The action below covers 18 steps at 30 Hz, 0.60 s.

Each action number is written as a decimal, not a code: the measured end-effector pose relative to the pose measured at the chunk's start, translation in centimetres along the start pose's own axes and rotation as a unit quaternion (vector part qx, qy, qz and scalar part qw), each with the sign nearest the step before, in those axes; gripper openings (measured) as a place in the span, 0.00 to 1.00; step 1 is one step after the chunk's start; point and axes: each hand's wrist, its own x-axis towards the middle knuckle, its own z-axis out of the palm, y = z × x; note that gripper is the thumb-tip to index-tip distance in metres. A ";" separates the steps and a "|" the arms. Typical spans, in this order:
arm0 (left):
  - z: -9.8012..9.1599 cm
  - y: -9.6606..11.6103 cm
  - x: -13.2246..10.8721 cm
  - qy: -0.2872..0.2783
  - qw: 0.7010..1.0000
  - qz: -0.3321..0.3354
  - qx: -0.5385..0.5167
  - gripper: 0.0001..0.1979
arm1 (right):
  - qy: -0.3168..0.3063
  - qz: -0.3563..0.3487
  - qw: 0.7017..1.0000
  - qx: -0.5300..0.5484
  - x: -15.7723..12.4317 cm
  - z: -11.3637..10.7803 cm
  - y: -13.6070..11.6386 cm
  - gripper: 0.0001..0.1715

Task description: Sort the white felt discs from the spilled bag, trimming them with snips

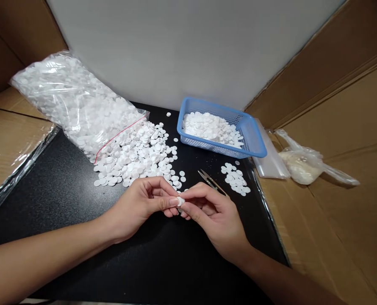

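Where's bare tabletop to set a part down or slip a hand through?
Bare: black tabletop between left forearm and right forearm; also at left, bordered by the clear bag, loose disc pile and left forearm. Crowded: the pile, and right of it, where snips, a small disc cluster and blue basket sit close. Pile-to-basket gap has stray discs.
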 end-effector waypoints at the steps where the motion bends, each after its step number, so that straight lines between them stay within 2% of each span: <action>1: 0.0 0.0 0.0 0.001 1.000 0.001 0.006 0.09 | 0.001 0.010 1.000 0.003 0.0 0.0 0.0 0.03; 7: 0.0 0.4 -0.1 0.003 0.995 0.029 0.093 0.11 | -0.019 0.099 0.994 0.031 0.5 -0.5 0.0 0.11; 10: -0.2 0.7 -0.3 0.017 0.990 0.052 0.131 0.10 | -0.022 0.107 0.994 -0.020 0.7 -0.8 0.2 0.09; 12: -0.3 0.8 -0.3 0.025 0.989 0.054 0.133 0.10 | -0.051 0.085 0.989 -0.113 0.7 -0.9 0.3 0.04; 15: -0.4 0.8 -0.2 0.022 0.997 0.027 0.076 0.12 | -0.111 0.007 0.961 -0.254 0.6 -1.1 0.5 0.06; 16: -0.4 0.7 -0.2 0.019 0.999 0.012 0.046 0.12 | -0.114 -0.023 0.950 -0.290 0.6 -1.3 0.5 0.06; 18: -0.3 0.7 -0.2 0.023 0.999 -0.021 -0.014 0.13 | -0.077 -0.071 0.923 -0.370 0.8 -2.2 0.6 0.06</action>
